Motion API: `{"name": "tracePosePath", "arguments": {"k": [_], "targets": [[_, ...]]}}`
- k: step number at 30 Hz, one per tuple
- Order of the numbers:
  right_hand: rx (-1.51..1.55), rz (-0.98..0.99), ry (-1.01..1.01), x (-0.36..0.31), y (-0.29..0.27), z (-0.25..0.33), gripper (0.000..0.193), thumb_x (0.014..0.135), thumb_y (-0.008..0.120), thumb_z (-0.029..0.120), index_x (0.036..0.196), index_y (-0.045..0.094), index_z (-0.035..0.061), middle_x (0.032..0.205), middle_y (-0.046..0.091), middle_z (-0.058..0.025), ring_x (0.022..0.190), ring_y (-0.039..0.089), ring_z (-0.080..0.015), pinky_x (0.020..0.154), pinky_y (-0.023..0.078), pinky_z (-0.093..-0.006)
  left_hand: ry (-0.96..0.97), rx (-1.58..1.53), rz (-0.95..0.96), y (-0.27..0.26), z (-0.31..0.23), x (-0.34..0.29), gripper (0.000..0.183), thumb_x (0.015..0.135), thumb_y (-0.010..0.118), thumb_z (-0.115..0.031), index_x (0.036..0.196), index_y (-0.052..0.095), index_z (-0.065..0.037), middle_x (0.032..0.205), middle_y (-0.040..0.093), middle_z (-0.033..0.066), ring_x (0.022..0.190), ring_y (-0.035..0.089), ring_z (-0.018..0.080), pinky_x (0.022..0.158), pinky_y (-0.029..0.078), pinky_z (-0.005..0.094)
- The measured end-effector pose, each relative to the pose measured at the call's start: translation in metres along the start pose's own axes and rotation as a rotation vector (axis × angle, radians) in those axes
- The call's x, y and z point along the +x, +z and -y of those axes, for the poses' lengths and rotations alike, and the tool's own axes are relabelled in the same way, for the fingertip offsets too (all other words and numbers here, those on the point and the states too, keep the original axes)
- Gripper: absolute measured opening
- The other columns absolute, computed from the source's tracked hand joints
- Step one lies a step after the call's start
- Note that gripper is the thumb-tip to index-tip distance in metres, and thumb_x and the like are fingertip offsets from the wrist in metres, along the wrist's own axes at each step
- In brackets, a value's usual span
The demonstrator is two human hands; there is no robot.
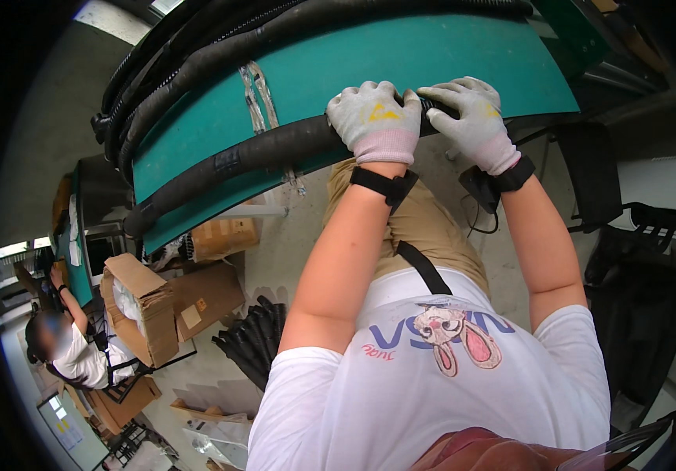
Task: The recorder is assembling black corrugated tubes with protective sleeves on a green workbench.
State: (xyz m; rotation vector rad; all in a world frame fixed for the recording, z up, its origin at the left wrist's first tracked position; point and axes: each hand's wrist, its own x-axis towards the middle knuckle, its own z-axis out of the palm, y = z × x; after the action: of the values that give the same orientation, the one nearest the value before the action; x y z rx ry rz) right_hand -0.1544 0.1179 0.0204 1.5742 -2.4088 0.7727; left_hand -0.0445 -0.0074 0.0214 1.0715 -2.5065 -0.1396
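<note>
A thick black foam sleeve (259,151) lies along the near edge of the green table (330,74), running from the left end toward my hands. My left hand (376,118), in a grey-white glove with a pink cuff, is wrapped over the sleeve's right end. Just to its right, my right hand (467,114), gloved alike, closes round a black corrugated hose (427,102) that shows in the small gap between the hands. How far the hose runs inside the sleeve is hidden.
More black sleeved hoses (197,67) lie along the table's far side. Clear plastic strips (258,94) cross the tabletop. Cardboard boxes (140,306) and a bundle of black tubes (255,337) stand below at left. A co-worker (79,349) sits at far left; a black chair (589,173) is at right.
</note>
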Motion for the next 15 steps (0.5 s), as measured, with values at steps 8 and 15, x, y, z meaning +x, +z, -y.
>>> {"name": "tracePosePath", "arguments": {"k": [8, 15], "targets": [[0.149, 0.404, 0.425, 0.041, -0.014, 0.002, 0.047, 0.084, 0.062, 0.050, 0.110, 0.081, 0.0166, 0.105, 0.079, -0.0063, 0.100, 0.073, -0.0269, 0.099, 0.049, -0.0363, 0.141, -0.210, -0.100, 0.002, 0.015, -0.015, 0.028, 0.088, 0.070, -0.043, 0.089, 0.080, -0.016, 0.099, 0.076, 0.0061, 0.104, 0.067, 0.0282, 0.115, 0.035, 0.0474], [0.248, 0.669, 0.431, 0.085, -0.007, -0.015, 0.042, 0.081, 0.074, 0.034, 0.109, 0.079, 0.0031, 0.098, 0.078, -0.0138, 0.090, 0.074, -0.0245, 0.084, 0.057, -0.0349, 0.297, -0.184, -0.100, 0.000, 0.027, -0.030, 0.037, 0.080, 0.077, -0.041, 0.109, 0.077, -0.018, 0.114, 0.073, 0.0047, 0.113, 0.064, 0.0274, 0.121, 0.030, 0.0507]]}}
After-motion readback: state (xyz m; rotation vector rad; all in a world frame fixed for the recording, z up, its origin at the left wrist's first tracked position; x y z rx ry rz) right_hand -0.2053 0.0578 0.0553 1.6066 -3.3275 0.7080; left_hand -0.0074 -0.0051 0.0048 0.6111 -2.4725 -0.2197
